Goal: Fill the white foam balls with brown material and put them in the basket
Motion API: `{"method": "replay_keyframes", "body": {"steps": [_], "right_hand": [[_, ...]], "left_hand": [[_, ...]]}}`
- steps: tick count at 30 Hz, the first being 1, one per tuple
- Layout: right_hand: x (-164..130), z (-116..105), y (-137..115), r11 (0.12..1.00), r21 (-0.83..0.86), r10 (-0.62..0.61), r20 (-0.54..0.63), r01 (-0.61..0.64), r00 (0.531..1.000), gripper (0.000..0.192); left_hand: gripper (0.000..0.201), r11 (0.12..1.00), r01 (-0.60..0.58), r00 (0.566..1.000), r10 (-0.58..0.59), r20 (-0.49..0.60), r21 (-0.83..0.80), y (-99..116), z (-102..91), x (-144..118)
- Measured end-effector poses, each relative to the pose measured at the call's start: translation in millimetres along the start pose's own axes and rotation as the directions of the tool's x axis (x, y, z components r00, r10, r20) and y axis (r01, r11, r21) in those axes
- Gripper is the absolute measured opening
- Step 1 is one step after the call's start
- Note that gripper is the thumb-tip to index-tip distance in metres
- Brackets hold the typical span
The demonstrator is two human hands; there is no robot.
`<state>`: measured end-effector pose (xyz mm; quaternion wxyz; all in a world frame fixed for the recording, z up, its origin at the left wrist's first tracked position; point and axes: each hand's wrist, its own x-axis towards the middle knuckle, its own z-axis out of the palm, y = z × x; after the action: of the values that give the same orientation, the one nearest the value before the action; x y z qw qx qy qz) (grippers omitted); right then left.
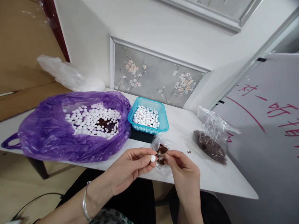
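The white table (pixel 187 130) runs across the middle of the frame. On it, centre left, lies the open purple bag (pixel 46 133), holding many white beads (pixel 93 119) over a dark brown patch. Just to its right stands the blue basket (pixel 161 119), part-filled with the same beads. At centre right lies a clear bag of brown pieces (pixel 210 144), well apart from the hands.

At lower centre, over the table's near edge, the left hand (pixel 126 171) has thumb and fingertips closed on a single white bead (pixel 152 158). The right hand (pixel 184 174) has its fingertips pinched together at a small clear packet (pixel 161 151) of brown bits, touching it; whether a piece is actually held between them cannot be told. A few loose brown bits (pixel 188 152) lie on the table just right of the packet.

Likely faults:
- The bead is smooth and round; a loosened pinch would probably drop it past the table edge.
- The packet is open and limp; a tug could spill more bits.
- The purple bag's mouth sags; a bump could scatter beads.
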<state>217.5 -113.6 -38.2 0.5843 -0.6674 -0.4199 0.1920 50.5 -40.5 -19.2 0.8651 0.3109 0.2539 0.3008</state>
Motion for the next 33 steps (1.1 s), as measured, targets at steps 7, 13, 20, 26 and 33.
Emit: {"method": "replay_keyframes", "body": {"steps": [7,13,20,26,33], "right_hand": [[-3.3,-0.5,-4.5,0.998,0.064,-0.005,0.027,0.003,1.000,0.011],[-11.1,-1.1,-16.2,0.973,0.228,0.003,0.132,-0.033,0.991,0.008],[-12.9,1.8,-24.5,0.981,0.192,-0.066,0.134,0.039,0.989,0.008],[-16.3,4.1,-32.6,0.976,0.217,0.008,0.096,-0.028,0.995,0.010],[-16.1,3.4,-29.7,0.970,0.236,0.028,0.146,-0.062,0.989,0.012]], "left_hand": [[0.018,0.995,-0.051,0.999,0.052,-0.008,0.085,-3.8,5.3,13.7],[0.017,0.990,-0.065,0.997,0.058,0.056,0.129,-5.3,12.8,17.0],[0.013,0.970,-0.132,0.991,0.121,0.065,0.206,-6.4,15.1,15.8],[0.015,0.944,-0.155,0.987,0.161,0.002,0.291,-7.8,15.1,15.3],[0.008,0.833,-0.273,0.959,0.273,0.070,0.481,-4.3,9.3,13.4]]}}
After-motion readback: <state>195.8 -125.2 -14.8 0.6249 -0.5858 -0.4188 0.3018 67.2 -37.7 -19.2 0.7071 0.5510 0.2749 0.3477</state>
